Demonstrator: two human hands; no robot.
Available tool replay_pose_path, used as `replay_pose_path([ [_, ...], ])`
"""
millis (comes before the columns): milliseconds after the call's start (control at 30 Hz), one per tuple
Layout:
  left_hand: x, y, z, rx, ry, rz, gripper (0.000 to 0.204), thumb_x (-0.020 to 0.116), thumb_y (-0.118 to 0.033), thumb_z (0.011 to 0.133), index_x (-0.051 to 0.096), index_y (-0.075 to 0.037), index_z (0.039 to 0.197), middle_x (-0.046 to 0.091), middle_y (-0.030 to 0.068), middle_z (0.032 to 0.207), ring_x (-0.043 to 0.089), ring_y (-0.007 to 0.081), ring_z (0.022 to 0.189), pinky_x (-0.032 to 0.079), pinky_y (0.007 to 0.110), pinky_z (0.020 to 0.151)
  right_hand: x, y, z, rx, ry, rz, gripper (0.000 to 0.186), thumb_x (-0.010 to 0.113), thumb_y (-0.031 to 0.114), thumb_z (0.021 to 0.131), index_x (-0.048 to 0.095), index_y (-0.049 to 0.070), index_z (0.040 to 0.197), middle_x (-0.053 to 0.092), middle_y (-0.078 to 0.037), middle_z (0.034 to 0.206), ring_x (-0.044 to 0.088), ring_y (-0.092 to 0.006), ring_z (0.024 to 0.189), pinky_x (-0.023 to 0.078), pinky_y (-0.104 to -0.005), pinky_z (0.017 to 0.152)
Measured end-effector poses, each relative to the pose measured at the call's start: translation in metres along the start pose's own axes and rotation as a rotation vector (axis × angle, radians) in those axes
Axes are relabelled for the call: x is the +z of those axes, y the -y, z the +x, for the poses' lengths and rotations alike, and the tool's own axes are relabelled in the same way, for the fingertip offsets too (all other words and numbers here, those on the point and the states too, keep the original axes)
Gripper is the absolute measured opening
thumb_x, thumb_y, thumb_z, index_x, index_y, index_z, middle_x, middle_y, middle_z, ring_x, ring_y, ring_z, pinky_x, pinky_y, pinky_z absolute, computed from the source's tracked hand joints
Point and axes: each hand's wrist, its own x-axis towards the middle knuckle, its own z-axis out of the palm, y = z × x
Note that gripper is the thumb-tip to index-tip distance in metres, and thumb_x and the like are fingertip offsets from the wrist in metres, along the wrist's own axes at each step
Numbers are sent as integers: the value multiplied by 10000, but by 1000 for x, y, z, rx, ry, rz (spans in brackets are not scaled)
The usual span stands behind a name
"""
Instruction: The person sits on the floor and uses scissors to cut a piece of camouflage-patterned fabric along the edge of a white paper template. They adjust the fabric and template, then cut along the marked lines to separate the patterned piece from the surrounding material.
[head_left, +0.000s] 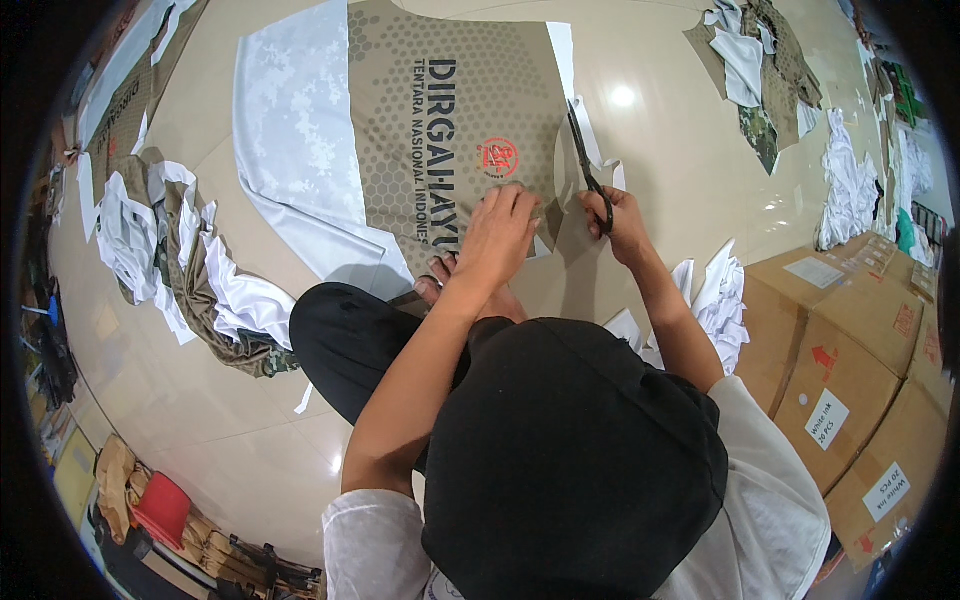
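A brown printed fabric panel (pixel 470 110) with a hexagon pattern and dark lettering lies spread on the floor, its back showing pale on the left. My left hand (pixel 500 232) rests on the panel's near part, fingers stretched out and lying on the cloth. In my right hand (pixel 625 228) is a pair of black scissors (pixel 583 155), held by the handles. Their blades point away from me along the panel's right edge, where a narrow white strip of cloth (pixel 597 150) hangs off. My bare foot (pixel 505 303) is beside the near edge.
Heaps of brown and white cloth (pixel 240 290) lie at the left, with more cut pieces (pixel 765 60) at the far right. White scraps (pixel 715 305) sit by my right forearm. Cardboard boxes (pixel 850 340) stand at the right. A red object (pixel 162 508) is at the lower left.
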Motion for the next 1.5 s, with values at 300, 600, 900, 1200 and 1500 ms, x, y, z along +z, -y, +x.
replay_pose_path([
  [300, 22, 4, 1, 47, -74, 111, 508, 804, -215, 842, 631, -80, 1299, 506, 159, 1417, 452, 368, 1355, 387, 504, 1103, 11, 1, 3, -12, -61, 3, 286, 780, 287, 865, 614, 70, 779, 567, 3, 618, 518, -94, 492, 396, -264, 469],
  [600, 21, -4, -1, 92, -42, 101, 498, 799, -230, 839, 641, -121, 1299, 494, 133, 1440, 417, 333, 1391, 359, 484, 1121, 11, 0, 5, -27, -67, -24, 283, 773, 281, 857, 610, 65, 776, 572, 1, 618, 517, -93, 495, 395, -262, 473],
  [900, 24, -4, -2, 92, -29, 107, 504, 797, -222, 841, 642, -145, 1314, 484, 121, 1463, 407, 331, 1399, 354, 492, 1127, 10, -1, 5, -19, -65, -51, 277, 780, 274, 868, 612, 64, 804, 579, -1, 616, 516, -89, 487, 392, -256, 470],
  [1200, 27, -3, -2, 83, -22, 120, 460, 773, -213, 874, 660, -154, 1316, 477, 135, 1472, 405, 349, 1398, 355, 504, 1129, 8, -3, 6, -25, -70, -52, 257, 775, 251, 878, 617, 59, 811, 580, 1, 615, 515, -86, 486, 388, -256, 465],
  [1500, 38, 3, -1, 98, -106, 129, 320, 627, -102, 884, 695, -142, 1194, 532, 134, 1412, 454, 327, 1363, 356, 487, 1121, 6, -7, 7, -22, -68, -60, 246, 768, 237, 887, 619, 60, 803, 578, 2, 610, 510, -83, 483, 390, -260, 469],
])
